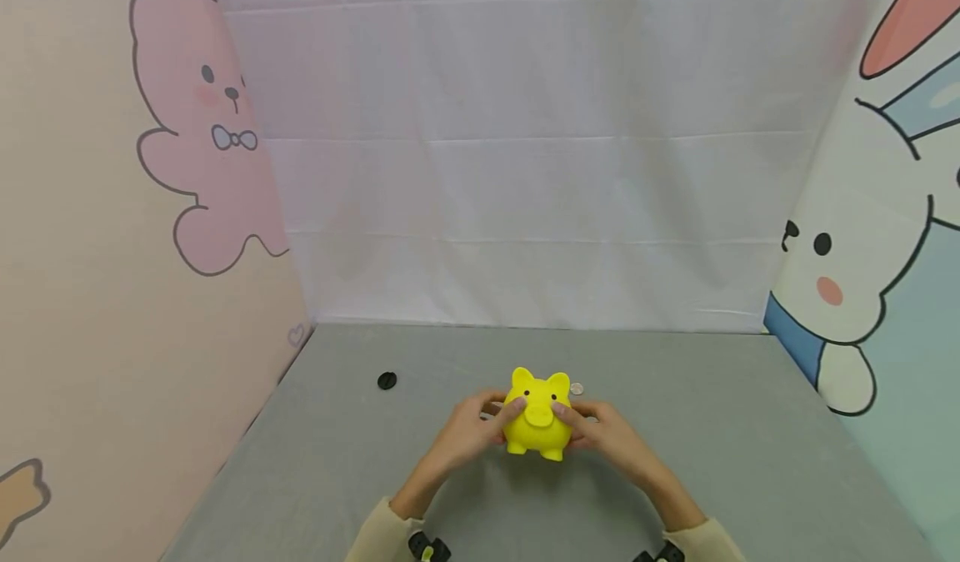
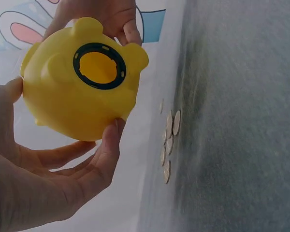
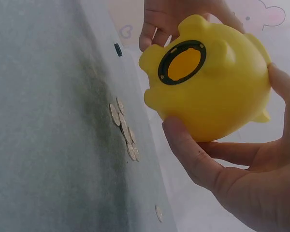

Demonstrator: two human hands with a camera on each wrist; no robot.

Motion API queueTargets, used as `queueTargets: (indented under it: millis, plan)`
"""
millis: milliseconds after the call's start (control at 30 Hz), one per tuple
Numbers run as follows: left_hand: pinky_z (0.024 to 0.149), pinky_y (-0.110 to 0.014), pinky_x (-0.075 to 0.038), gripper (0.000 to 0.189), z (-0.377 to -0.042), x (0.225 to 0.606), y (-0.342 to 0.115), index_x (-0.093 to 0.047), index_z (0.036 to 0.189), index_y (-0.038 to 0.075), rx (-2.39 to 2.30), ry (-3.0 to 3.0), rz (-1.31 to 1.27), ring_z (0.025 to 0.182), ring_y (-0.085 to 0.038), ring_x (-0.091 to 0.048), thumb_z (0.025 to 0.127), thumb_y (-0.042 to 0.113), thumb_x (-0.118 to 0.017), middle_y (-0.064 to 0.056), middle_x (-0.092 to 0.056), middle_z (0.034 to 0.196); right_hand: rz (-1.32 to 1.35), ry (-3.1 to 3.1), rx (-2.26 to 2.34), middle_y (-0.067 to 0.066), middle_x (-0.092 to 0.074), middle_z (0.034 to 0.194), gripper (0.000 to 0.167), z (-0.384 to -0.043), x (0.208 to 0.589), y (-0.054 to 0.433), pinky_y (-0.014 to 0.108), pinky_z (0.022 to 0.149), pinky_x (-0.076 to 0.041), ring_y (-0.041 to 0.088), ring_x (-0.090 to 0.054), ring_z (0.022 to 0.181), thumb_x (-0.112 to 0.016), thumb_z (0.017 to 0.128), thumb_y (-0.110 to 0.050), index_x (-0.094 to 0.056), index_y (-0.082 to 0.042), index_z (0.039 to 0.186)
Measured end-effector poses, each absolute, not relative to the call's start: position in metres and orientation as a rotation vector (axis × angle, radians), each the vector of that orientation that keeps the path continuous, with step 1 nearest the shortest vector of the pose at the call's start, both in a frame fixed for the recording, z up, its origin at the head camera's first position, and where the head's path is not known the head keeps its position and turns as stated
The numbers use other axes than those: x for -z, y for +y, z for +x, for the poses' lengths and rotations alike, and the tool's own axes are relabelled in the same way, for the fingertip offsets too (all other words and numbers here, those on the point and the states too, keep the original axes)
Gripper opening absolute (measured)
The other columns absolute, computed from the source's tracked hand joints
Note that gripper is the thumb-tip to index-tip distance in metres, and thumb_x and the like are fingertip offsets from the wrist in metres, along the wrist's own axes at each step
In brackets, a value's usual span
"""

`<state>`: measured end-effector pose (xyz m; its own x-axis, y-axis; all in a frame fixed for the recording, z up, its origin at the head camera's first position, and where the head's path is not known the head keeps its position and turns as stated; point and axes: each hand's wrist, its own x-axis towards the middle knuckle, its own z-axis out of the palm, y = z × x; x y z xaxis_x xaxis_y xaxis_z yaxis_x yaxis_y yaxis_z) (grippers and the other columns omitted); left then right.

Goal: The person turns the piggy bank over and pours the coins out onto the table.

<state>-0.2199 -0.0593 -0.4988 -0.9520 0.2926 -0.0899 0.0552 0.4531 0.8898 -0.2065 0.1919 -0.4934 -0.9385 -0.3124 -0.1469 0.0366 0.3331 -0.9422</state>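
Observation:
Between my two hands is a yellow piggy bank (image 1: 538,418), raised above the table with its snout toward me. My left hand (image 1: 471,430) holds one side, its thumb on the pig's face and the other fingers round behind. On the opposite side my right hand (image 1: 609,435) grips it the same way. Both wrist views show the round, black-rimmed hole in the underside of the piggy bank (image 2: 53,106) uncovered. Below it, several silver coins (image 3: 124,128) lie together on the table; in the head view the pig hides most of them.
A round black stopper (image 1: 387,380) lies on the grey table (image 1: 337,454), left of the pig. One coin (image 1: 577,388) shows just right of the pig's ear. White cloth (image 1: 540,170) hangs behind the table, and cartoon-printed walls stand at both sides.

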Motion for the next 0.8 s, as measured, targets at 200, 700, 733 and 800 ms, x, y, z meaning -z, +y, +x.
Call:
queueTargets:
  millis: [200, 700, 733, 800]
  plan:
    - [0.082, -0.043, -0.061, 0.081, -0.219, 0.496, -0.06, -0.066, 0.137, 0.008, -1.464, 2.421, 0.244, 0.09, -0.021, -0.073, 0.094, 0.077, -0.057, -0.01, -0.077, 0.117, -0.221, 2.249, 1.644, 0.012, -0.076, 0.109, 0.064, -0.207, 0.493, 0.192, 0.04, 0.083, -0.067, 0.021, -0.075, 0.086, -0.053, 0.108, -0.05, -0.067, 0.008, 0.129]
    - [0.107, -0.044, -0.059, 0.085, -0.223, 0.503, -0.077, -0.05, 0.156, 0.011, -1.596, 2.235, 0.573, 0.131, -0.032, -0.066, 0.086, 0.039, -0.088, -0.011, -0.057, 0.156, -0.437, 2.378, 1.584, 0.025, -0.044, 0.163, 0.085, -0.204, 0.497, 0.198, 0.046, 0.104, -0.061, 0.047, -0.057, 0.138, -0.086, 0.089, -0.034, -0.045, -0.002, 0.157]
    - [0.109, -0.043, -0.058, 0.086, -0.223, 0.502, -0.078, -0.049, 0.157, 0.012, -1.603, 2.229, 0.596, 0.134, -0.033, -0.065, 0.086, 0.037, -0.089, -0.01, -0.055, 0.158, -0.473, 2.377, 1.599, 0.025, -0.041, 0.164, 0.087, -0.204, 0.497, 0.198, 0.045, 0.105, -0.061, 0.049, -0.055, 0.139, -0.087, 0.088, -0.032, -0.044, -0.002, 0.157]
    - [0.113, -0.041, -0.055, 0.09, -0.222, 0.502, -0.079, -0.046, 0.159, 0.014, -1.624, 2.242, 0.646, 0.14, -0.034, -0.06, 0.084, 0.033, -0.091, -0.009, -0.05, 0.162, -0.534, 2.413, 1.616, 0.024, -0.04, 0.166, 0.091, -0.202, 0.498, 0.198, 0.042, 0.106, -0.059, 0.05, -0.053, 0.142, -0.089, 0.086, -0.033, -0.042, -0.005, 0.159]
